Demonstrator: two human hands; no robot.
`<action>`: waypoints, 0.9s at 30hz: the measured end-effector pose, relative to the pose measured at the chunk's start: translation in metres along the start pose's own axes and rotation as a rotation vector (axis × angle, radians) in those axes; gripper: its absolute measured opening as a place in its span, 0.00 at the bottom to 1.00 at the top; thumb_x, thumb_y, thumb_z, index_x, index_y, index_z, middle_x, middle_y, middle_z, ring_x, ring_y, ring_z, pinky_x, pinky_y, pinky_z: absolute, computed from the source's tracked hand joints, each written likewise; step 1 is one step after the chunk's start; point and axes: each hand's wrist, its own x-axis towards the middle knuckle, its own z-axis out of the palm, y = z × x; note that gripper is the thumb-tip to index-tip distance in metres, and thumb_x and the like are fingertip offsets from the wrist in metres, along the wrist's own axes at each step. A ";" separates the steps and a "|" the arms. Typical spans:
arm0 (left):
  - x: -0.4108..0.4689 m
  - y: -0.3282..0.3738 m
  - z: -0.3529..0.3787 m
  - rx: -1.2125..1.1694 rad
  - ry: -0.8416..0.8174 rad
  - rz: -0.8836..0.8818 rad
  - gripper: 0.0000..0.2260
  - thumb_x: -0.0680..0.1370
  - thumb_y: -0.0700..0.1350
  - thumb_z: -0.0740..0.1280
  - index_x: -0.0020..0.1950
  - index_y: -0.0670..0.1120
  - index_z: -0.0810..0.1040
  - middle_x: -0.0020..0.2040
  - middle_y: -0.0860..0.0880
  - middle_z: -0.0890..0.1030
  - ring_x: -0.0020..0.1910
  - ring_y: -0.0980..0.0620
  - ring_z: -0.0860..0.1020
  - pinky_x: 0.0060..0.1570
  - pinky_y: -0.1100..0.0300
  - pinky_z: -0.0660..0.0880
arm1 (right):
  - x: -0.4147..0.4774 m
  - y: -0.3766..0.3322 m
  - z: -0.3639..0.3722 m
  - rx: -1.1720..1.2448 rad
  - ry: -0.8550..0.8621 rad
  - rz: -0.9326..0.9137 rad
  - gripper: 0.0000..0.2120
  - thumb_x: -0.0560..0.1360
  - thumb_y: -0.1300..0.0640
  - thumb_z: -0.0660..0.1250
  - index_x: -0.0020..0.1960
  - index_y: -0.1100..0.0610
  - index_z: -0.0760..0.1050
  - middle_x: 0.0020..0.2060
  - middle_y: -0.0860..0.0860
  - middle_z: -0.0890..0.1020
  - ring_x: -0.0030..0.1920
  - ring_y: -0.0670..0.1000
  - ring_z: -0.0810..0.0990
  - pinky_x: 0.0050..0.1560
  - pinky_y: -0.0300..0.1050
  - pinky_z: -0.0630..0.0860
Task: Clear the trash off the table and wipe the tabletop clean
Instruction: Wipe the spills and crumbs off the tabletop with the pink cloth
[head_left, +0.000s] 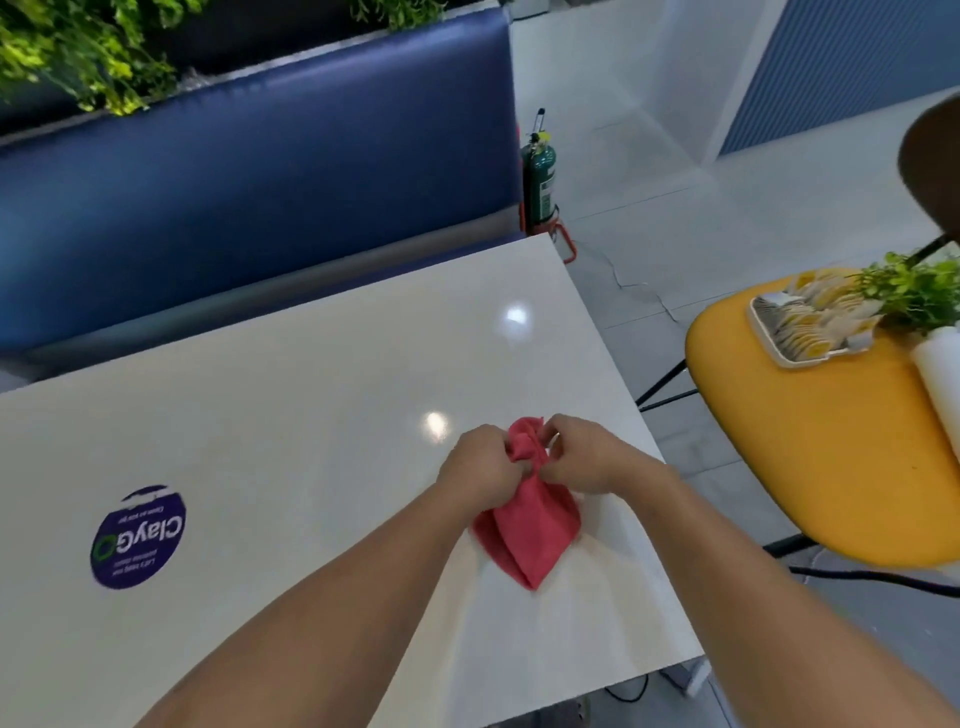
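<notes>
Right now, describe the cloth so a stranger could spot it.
Find the white rectangular table beside the padded blue bench. Near its right edge, the left hand and right hand pinch a bunched red fabric cloth. Nothing else there is red; the round purple sticker lies flat.

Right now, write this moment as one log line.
left hand, right hand: grip red cloth | cloth: bunched, over white table
</notes>
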 end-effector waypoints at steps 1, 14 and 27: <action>0.002 0.002 -0.007 -0.035 -0.001 0.025 0.10 0.78 0.48 0.70 0.38 0.50 0.75 0.36 0.52 0.76 0.39 0.49 0.76 0.33 0.60 0.67 | 0.003 -0.002 -0.006 0.053 -0.033 0.024 0.17 0.70 0.55 0.74 0.56 0.50 0.73 0.47 0.47 0.80 0.45 0.47 0.79 0.38 0.39 0.74; 0.043 0.088 -0.060 -0.431 0.063 0.319 0.25 0.75 0.49 0.76 0.67 0.64 0.70 0.55 0.57 0.76 0.52 0.55 0.80 0.49 0.51 0.84 | -0.027 -0.007 -0.109 0.428 0.149 -0.118 0.32 0.75 0.62 0.74 0.72 0.43 0.64 0.48 0.59 0.84 0.44 0.55 0.85 0.38 0.44 0.81; 0.077 0.249 0.055 0.090 -0.086 0.620 0.09 0.74 0.46 0.75 0.53 0.48 0.84 0.44 0.50 0.81 0.43 0.53 0.76 0.32 0.69 0.65 | -0.112 0.137 -0.193 0.186 0.290 0.104 0.16 0.73 0.61 0.72 0.58 0.49 0.75 0.50 0.56 0.79 0.43 0.54 0.78 0.40 0.51 0.77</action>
